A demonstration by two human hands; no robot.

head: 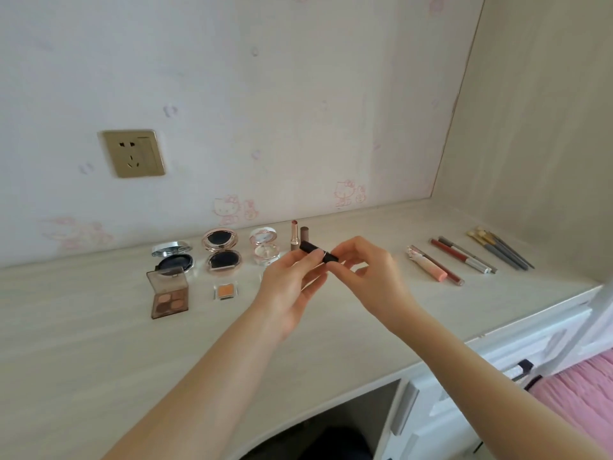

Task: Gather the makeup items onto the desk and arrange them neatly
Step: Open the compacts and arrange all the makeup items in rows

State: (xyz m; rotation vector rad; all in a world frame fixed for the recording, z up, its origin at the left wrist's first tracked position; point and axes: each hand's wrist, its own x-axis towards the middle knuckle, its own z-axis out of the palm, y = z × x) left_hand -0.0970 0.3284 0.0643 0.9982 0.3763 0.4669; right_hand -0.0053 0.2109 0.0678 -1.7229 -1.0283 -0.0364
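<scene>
Both hands pinch a short black cylindrical lipstick tube (317,252) between them, held just above the pale wood-grain desk (99,327). The left hand (292,282) grips the tube's far end between thumb and curled fingers, and the right hand (366,270) pinches the near end with its fingertips, beside a thin silver band. The tube lies tilted, clear of the desktop.

Behind it an uncapped rose-gold lipstick (294,234) stands upright near the wall, with its taupe cap (304,234) upright just beside it. To the left three round compacts lie open in a row: a silver-rimmed cushion compact (172,257), a rose-gold compact (221,252) and a clear white compact (264,249). In front of them lie an open brown four-colour eyeshadow palette (169,293) and a small clear square pan of orange shadow (226,291).

To the right, slanted side by side, lie a pale pink lip-gloss tube (426,263), a slim dark red lip-gloss tube (446,262), grey and white pencils (466,254) and a cluster of grey-handled brushes (501,249). A gold wall socket (134,153) sits on the cartoon-cat wallpaper (232,94).
</scene>
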